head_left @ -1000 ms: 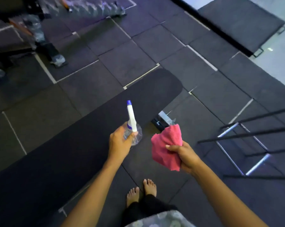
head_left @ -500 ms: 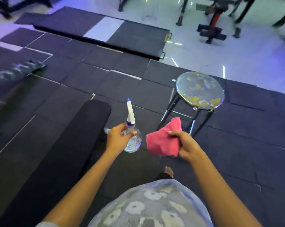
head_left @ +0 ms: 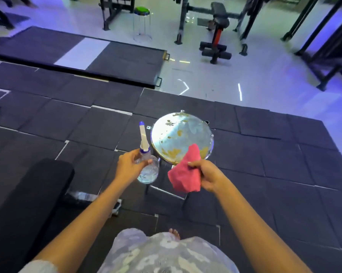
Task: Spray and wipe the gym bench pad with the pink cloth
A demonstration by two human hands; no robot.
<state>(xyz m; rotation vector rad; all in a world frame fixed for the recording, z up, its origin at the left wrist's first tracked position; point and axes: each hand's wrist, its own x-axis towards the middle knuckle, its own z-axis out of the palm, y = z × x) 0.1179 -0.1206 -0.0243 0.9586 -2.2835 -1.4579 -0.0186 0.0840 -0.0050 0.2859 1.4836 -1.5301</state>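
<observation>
My left hand (head_left: 129,166) grips a clear spray bottle (head_left: 148,170) with a white and blue nozzle pointing up. My right hand (head_left: 207,177) holds a crumpled pink cloth (head_left: 183,174) that hangs down from my fingers. Both hands are held out in front of me, above the dark floor mats. The black gym bench pad (head_left: 34,196) lies at the lower left, off to the left of my left hand, and neither hand touches it.
A round metal stool (head_left: 178,134) with a worn, rusty top stands just beyond my hands. Dark rubber mats (head_left: 284,154) cover the floor. A raised black platform (head_left: 126,60) and gym machines (head_left: 215,32) stand farther back on white tiles.
The view has swung right and up, away from the bench pad. The stool has come closer, right behind my hands. Both hands keep their hold on the bottle and the cloth.
</observation>
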